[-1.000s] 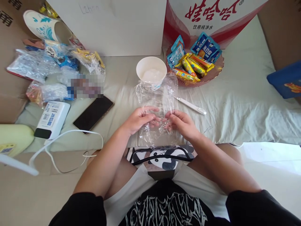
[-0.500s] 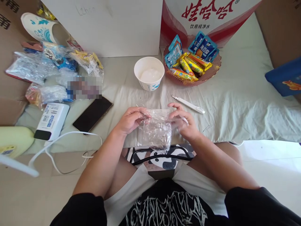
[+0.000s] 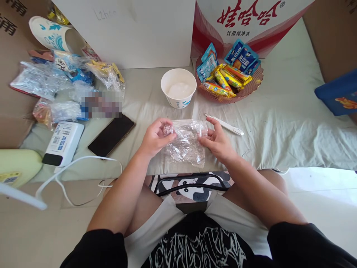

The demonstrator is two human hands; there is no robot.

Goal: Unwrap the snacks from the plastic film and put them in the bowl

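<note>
A crinkled clear plastic bag (image 3: 185, 143) lies fairly flat near the front edge of the cloth-covered surface. My left hand (image 3: 156, 137) pinches its upper left corner between thumb and fingers. At its right side, my right hand (image 3: 216, 140) grips the edge, thumb below and forefinger stretched out. Just beyond the right fingertips is a white utility knife (image 3: 225, 124), lying at a slant. Behind the bag stands a white paper bowl (image 3: 179, 88) with blue print and something whitish inside.
A pink ribbed bowl (image 3: 237, 97) holds yellow and blue snack packets. On the left are a black phone (image 3: 111, 136), a white power bank (image 3: 63, 143) with a cable, and several plastic-wrapped packets (image 3: 41, 80). Large cartons (image 3: 134, 33) stand along the back.
The plastic bag has gone from hanging over the front edge to lying flatter on the cloth. My hands have shifted slightly, and the right fingers have moved onto the bag's right edge.
</note>
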